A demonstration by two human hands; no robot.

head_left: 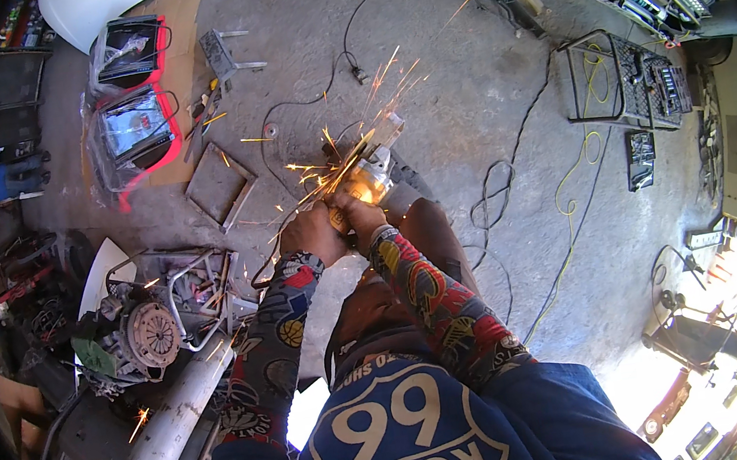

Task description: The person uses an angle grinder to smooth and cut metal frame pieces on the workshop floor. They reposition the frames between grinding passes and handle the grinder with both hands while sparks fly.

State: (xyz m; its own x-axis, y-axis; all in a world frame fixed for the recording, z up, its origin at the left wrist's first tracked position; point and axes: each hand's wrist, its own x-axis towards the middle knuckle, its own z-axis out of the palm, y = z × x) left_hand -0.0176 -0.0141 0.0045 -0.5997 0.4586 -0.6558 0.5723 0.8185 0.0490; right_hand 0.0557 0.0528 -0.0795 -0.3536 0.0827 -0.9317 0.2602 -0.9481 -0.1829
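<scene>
Both of my hands are closed around a power tool with a yellow body, which looks like an angle grinder. My left hand grips its left side, and my right hand wraps round it from the right. Most of the tool is hidden by my fingers and the glare. Just beyond my hands, a metal piece glows orange in the light of the sparks. The sparks spray up and to both sides from the contact, so the exact cutting spot cannot be made out.
Dark cables and a yellow cord trail over the concrete floor. At left lie a square metal frame, a grey gas cylinder and a clutch part. A metal rack stands at right; a person in blue is far left.
</scene>
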